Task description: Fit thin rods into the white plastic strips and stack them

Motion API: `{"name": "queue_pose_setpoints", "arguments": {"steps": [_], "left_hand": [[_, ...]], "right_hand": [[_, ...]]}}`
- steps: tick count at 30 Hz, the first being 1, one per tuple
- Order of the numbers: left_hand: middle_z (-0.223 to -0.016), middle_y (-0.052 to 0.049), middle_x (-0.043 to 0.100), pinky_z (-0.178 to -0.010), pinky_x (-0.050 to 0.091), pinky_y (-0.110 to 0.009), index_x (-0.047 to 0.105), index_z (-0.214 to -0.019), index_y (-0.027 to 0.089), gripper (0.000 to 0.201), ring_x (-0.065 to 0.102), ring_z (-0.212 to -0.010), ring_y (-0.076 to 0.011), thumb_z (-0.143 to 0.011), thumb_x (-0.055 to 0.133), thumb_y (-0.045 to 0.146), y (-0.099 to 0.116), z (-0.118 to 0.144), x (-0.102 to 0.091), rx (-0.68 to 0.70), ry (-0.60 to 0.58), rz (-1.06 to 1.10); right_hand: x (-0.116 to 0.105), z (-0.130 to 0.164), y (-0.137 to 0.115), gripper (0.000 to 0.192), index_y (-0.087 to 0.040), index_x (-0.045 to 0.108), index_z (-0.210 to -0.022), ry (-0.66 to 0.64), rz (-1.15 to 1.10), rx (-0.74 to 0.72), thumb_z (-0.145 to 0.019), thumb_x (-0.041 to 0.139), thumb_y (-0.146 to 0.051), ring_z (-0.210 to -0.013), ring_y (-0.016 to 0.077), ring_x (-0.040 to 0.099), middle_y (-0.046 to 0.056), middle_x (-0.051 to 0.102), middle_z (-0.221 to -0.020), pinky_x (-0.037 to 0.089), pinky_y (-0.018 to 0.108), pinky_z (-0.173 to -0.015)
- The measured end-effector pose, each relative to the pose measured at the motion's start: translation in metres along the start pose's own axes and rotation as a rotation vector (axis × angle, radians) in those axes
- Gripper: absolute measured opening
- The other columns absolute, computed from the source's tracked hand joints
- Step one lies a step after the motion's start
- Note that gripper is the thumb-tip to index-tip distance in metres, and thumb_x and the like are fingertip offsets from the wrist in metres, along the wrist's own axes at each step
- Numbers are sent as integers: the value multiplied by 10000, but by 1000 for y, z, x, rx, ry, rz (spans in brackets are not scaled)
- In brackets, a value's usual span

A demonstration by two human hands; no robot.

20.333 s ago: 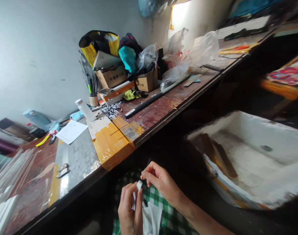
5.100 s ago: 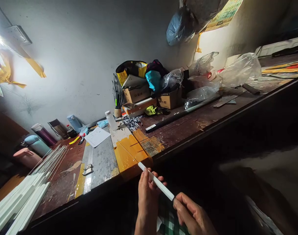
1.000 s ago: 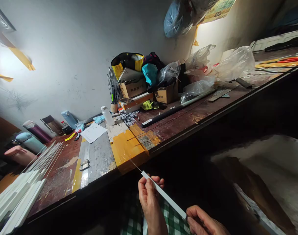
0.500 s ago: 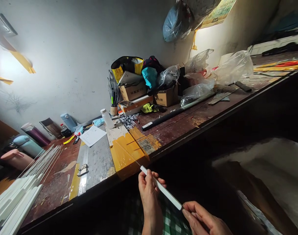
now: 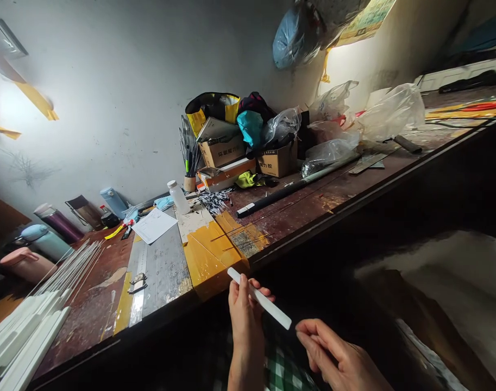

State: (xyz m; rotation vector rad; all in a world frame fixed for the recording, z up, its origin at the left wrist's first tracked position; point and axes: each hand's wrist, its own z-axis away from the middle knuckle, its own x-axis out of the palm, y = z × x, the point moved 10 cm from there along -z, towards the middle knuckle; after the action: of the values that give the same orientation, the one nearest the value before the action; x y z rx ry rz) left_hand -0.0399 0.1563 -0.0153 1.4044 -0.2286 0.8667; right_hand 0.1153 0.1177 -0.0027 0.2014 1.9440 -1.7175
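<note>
The strip (image 5: pixel 259 298) in the left hand (image 5: pixel 243 315) was plain white. Below the hands, the cloth (image 5: pixel 281 372) showed a green-and-white check. The bench (image 5: pixel 313 203) was dark reddish brown, blotched with wear, and carried a grey metal plate (image 5: pixel 166 266) beside a patch of orange-yellow tape (image 5: pixel 205 258). The rods (image 5: pixel 23 336) at the left edge were white. Farther back stood brown cartons (image 5: pixel 225 152), a yellow-and-black bag (image 5: pixel 211 108), a teal bundle (image 5: pixel 250 126), a blue flask (image 5: pixel 111 200) and a purple one (image 5: pixel 57 220). The wall (image 5: pixel 121 81) was pale grey.
</note>
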Motion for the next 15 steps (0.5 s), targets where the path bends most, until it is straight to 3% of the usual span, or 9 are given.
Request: {"name": "queue_pose_setpoints", "arguments": {"steps": [3, 8, 15], "left_hand": [[-751, 20, 527, -583, 541, -287, 493, -847, 172, 250, 582, -602, -114, -834, 625, 384, 0, 0, 0, -8, 24, -8], [-825, -7, 556, -650, 567, -349, 541, -984, 167, 238, 605, -683, -141, -855, 596, 360, -2, 5, 4, -46, -9, 85], [-767, 7, 549, -614, 552, -308, 520, -852, 161, 203, 585, -629, -120, -827, 642, 322, -3, 2, 2, -32, 3, 68]], "right_hand": [[-2, 0, -2, 239, -257, 550, -828, 1, 16, 5, -908, 409, -433, -506, 145, 526, -22, 539, -601, 435, 207, -486], [-2, -1, -6, 330, -257, 549, -810, -4, 66, 6, -926, 309, -451, -475, 154, 515, -22, 509, -544, 428, 220, -469], [1, -3, -7, 244, -252, 543, -826, -11, 71, -19, -894, 378, -418, -475, 146, 504, -33, 497, -553, 421, 218, -477]]}}
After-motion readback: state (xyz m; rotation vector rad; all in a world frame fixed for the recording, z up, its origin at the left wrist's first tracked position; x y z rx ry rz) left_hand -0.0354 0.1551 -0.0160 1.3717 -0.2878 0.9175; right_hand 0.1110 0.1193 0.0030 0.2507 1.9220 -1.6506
